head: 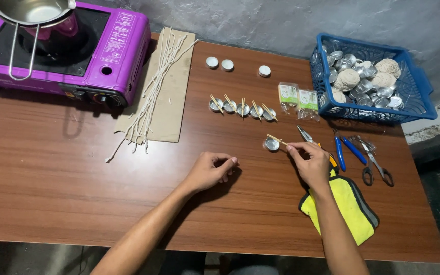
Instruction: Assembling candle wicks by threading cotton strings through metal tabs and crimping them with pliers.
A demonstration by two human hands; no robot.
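Right at the fingertips: a wooden stick (276,138) laid across a small metal cup (272,145).
The right hand (309,162) pinches the stick's near end, its length running up-left over the cup; the left hand (211,170), loosely curled and holding nothing visible, rests farther left.

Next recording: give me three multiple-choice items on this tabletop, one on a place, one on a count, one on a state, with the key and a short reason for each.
1. Where is the blue basket?
A. far right of the table
B. on the stove
C. by the cardboard

2. How many small metal cups stand in the row with sticks across them?
A. two
B. five
C. nine

3. What is the right hand doing?
A. lying flat and empty
B. gripping the scissors
C. pinching a thin stick laid over a metal cup

Key: 1 A, it sits at the table's far right edge. 2 B, five cups line up. 3 C, the fingertips meet on the stick's end.
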